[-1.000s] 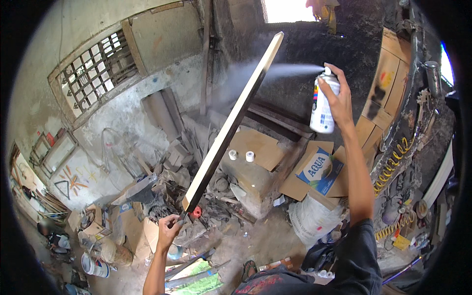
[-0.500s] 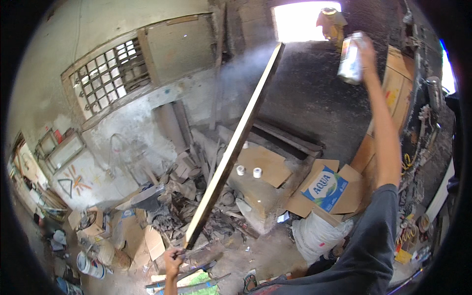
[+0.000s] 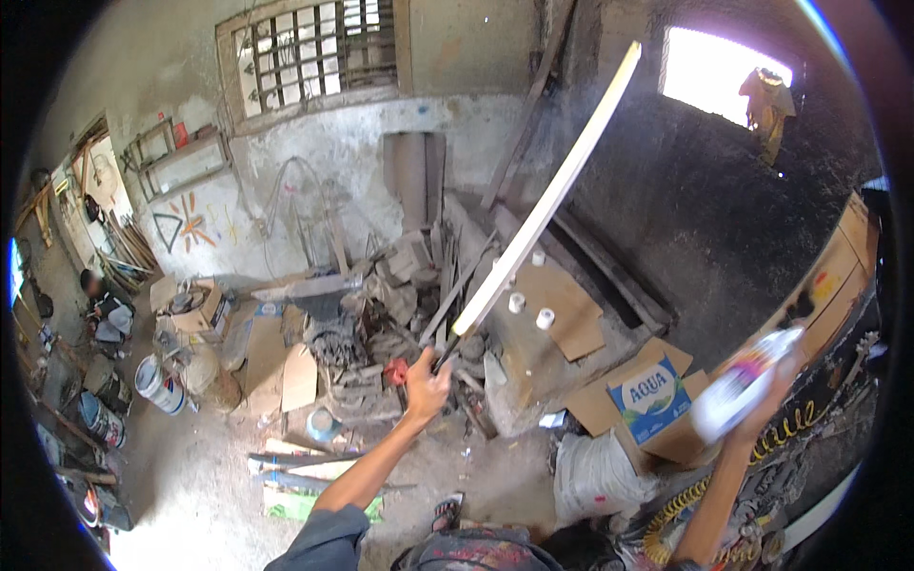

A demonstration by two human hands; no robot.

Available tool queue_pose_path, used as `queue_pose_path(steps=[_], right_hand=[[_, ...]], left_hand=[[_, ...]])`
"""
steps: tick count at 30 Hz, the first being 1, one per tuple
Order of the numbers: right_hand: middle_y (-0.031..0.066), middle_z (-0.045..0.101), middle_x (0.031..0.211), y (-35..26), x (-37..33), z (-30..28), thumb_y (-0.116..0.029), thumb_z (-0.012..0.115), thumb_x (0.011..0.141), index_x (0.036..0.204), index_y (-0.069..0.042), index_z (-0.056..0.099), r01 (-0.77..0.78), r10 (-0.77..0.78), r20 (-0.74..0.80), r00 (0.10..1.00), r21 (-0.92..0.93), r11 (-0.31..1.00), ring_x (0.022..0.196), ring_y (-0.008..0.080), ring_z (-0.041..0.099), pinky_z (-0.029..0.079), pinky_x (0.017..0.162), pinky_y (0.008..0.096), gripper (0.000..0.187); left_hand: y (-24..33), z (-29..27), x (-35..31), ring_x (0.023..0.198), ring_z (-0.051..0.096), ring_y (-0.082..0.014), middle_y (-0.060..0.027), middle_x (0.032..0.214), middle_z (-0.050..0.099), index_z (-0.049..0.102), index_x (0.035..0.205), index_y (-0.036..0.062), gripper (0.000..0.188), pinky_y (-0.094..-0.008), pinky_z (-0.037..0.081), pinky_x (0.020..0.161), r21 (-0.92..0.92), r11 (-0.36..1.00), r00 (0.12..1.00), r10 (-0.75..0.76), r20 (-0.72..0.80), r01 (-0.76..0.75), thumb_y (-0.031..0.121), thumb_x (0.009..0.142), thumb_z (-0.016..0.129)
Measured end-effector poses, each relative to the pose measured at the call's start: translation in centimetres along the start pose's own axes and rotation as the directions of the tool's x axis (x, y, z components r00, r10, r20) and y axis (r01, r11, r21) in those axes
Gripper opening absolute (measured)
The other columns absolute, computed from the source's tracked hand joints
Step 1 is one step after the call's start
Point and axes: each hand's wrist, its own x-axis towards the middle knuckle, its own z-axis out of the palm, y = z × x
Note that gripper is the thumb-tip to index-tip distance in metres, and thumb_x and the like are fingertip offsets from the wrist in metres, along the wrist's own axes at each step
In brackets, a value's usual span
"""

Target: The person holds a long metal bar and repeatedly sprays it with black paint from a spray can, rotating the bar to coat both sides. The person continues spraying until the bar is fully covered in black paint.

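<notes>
The left hand is gripping the bar by its dark lower tip, and the bar is slanting up rightward! White cylinders are sitting past it, an open carton is gaping, and the right hand is clasping a tilted, blurred can.

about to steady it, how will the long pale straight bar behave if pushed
The long, straight, pale bar is probably stiff, showing no obvious sag though the left hand supports it only from its lower end. Such a low grip could let it swing or tip easily.
</notes>
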Motion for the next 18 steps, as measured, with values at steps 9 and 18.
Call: queue_pose_path(steps=[9,18], right_hand=[[0.0163,0.064,0.110,-5.0,-2.9,16.4,-0.012,0.075,0.074,0.130,-0.006,0.056,0.228,0.184,0.526,0.830,-0.621,0.750,0.091,0.0225,0.065,0.053,0.081,0.0366,0.060],[0.0192,0.061,0.113,-2.0,0.8,15.3,-0.011,0.079,0.074,0.135,-0.007,0.052,0.421,-0.211,0.383,0.900,-0.632,0.650,0.088,0.0255,0.068,0.055,0.077,0.0347,0.067]], left_hand=[[2.9,13.3,-0.6,0.081,0.055,-0.0080,-0.0021,0.087,0.062,0.056,0.100,0.0009,0.018,-0.0252,0.046,0.076,-0.408,0.911,0.992,-0.102,-0.072,0.064,0.002,0.087,0.068],[6.1,15.1,-0.4,0.054,0.056,-0.0249,-0.0145,0.063,0.060,0.058,0.078,-0.0027,0.031,-0.0404,0.043,0.058,-0.032,0.987,0.980,-0.158,-0.125,0.155,0.026,0.086,0.067]])
